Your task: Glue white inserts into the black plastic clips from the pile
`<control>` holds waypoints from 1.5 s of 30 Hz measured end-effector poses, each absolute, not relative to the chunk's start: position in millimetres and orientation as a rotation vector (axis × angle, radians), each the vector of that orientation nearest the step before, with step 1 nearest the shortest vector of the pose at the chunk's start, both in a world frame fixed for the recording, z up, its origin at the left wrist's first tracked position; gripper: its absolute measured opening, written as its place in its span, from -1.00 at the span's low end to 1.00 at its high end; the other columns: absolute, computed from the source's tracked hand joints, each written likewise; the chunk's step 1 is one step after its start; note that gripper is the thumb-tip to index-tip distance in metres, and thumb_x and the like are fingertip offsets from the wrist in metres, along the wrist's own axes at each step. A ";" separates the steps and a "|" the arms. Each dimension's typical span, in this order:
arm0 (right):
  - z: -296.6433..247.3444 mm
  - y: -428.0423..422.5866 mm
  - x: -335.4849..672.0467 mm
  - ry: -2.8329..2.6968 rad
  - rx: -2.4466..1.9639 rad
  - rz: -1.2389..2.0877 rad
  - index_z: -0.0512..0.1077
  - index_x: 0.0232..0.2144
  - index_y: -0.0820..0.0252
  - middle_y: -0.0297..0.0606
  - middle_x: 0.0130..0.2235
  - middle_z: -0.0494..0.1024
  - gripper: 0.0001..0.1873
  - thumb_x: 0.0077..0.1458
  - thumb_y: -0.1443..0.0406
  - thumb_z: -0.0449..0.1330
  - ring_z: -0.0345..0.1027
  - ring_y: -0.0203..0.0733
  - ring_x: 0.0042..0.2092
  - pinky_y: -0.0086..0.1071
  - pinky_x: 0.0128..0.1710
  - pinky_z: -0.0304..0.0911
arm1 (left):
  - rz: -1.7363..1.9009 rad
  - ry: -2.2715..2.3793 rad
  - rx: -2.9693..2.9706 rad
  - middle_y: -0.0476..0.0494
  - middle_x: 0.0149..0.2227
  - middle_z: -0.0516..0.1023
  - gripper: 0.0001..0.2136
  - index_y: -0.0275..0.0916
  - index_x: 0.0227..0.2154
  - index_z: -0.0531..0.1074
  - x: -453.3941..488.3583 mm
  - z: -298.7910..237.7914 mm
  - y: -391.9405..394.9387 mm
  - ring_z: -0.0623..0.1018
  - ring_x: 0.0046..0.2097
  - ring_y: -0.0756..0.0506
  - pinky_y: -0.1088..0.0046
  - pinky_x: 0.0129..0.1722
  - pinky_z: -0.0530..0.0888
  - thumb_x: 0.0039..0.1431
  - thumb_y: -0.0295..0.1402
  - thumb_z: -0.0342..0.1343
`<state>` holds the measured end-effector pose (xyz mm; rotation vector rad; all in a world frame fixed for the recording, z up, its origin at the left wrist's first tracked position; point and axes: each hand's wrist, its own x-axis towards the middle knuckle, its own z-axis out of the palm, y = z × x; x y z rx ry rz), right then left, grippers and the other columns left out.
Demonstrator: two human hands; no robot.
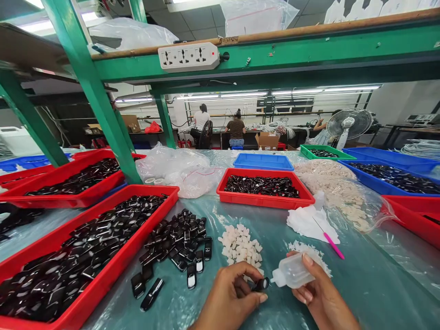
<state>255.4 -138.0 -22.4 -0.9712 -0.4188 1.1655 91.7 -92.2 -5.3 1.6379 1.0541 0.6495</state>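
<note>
Between the thumb and fingers of my left hand point(231, 293) is a small black plastic casing point(262, 284), its end facing right. My right hand point(321, 288) grips a translucent squeeze bottle point(294, 271), tipped on its side with the nozzle pointing left, close to the casing. Just beyond my left hand lies a pile of cream-coloured small pieces point(240, 245). Tiny white bits point(307, 250) are heaped behind the bottle. Left of my hands spreads a loose group of glossy black casings point(182, 243).
Red trays point(94, 300) full of black casings stand at left, and another red tray point(264, 201) sits ahead. A pink-handled needle tool point(333, 245) rests by white tissue point(305, 222). A bag of cream pieces point(330, 183) lies at right. A green shelf beam point(292, 52) spans overhead.
</note>
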 end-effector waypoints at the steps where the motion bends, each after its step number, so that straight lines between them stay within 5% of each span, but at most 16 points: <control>1: -22.2 -138.0 254.9 -0.448 -1.001 1.140 0.51 -0.46 0.23 -0.46 -0.68 0.28 -0.56 -0.24 -0.03 0.31 -0.11 -0.51 -0.67 -0.54 -0.67 -0.04 | 0.652 1.053 1.649 0.12 -0.65 0.30 -0.85 -0.28 -0.42 0.48 91.7 -5.0 -92.2 0.29 -0.57 0.06 0.58 -0.54 0.21 -0.15 -0.47 0.21; 7: -18.3 -140.0 254.0 -0.608 -1.186 0.985 0.49 -0.48 0.23 -0.47 -0.72 0.21 -0.52 -0.28 -0.08 0.29 -0.07 -0.46 -0.67 -0.53 -0.66 -0.09 | 0.671 1.062 1.736 0.04 -0.56 0.40 -0.86 -0.28 -0.43 0.51 91.2 -2.8 -92.9 0.34 -0.52 0.03 0.57 -0.51 0.27 -0.17 -0.49 0.23; 20: -9.8 -154.3 251.6 -0.957 -1.283 0.579 0.49 -0.52 0.07 -0.39 -0.59 0.47 -0.68 -0.31 0.01 0.29 0.23 -0.23 -0.59 -0.42 -0.59 0.13 | 0.658 1.066 1.817 0.03 -0.56 0.40 -0.85 -0.27 -0.43 0.50 90.6 -2.9 -92.9 0.37 -0.49 0.01 0.56 -0.49 0.30 -0.17 -0.49 0.24; 45: -13.5 -154.6 255.0 -0.992 -1.273 0.608 0.50 -0.49 0.07 -0.35 -0.57 0.48 -0.65 -0.29 -0.02 0.27 0.24 -0.20 -0.57 -0.40 -0.57 0.14 | 0.626 0.925 1.900 -0.05 -0.39 0.44 -0.81 -0.27 -0.37 0.53 88.3 -3.9 -91.8 0.38 -0.46 0.02 0.55 -0.46 0.32 -0.15 -0.50 0.26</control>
